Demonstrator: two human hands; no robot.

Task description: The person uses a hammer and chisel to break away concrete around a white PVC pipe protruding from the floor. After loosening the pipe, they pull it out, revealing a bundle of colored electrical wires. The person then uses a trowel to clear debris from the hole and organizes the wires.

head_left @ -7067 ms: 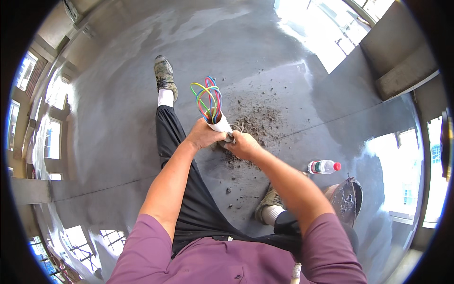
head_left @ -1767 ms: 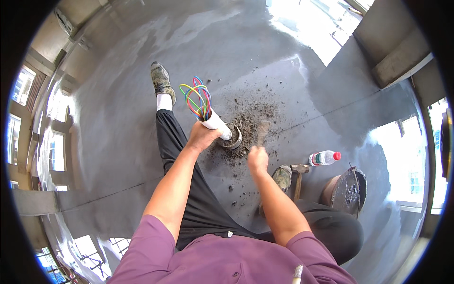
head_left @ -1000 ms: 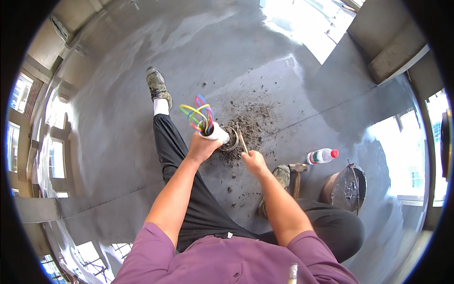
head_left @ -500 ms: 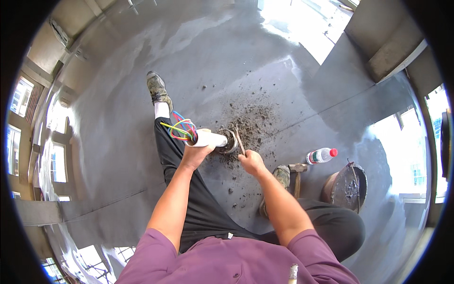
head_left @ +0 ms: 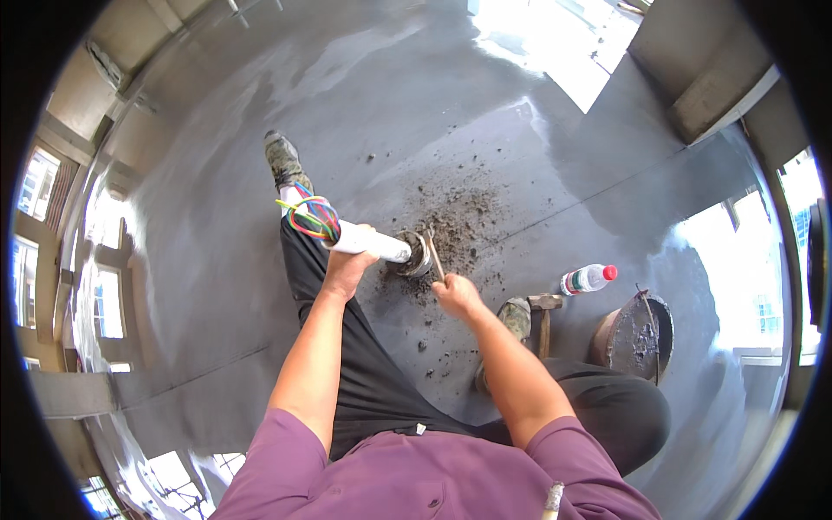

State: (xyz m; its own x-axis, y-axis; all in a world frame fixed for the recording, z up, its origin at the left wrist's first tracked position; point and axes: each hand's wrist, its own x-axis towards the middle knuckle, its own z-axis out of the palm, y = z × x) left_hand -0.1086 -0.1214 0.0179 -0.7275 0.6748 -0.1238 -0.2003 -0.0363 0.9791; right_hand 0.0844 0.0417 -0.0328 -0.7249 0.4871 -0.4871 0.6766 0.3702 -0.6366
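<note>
My left hand is closed around a white plastic pipe, which leans to the left. A loop of red, blue, yellow and green wires sticks out of its upper end. The lower end meets a round, dirt-caked collar at the floor. In my right hand is a thin, flat stick-like tool, its far end beside the collar's right rim. I cannot make out its exact kind. Crumbled grey-brown mortar lies scattered around the collar.
By my right boot lies a hammer with a wooden handle. Beyond it are a clear bottle with a red cap and a bucket with dark residue inside. My left boot stretches forward on the smooth grey floor.
My left hand has shifted slightly left, and the pipe's upper end with its wires has swung left and away from me. My right hand and the tool have moved slightly left.
</note>
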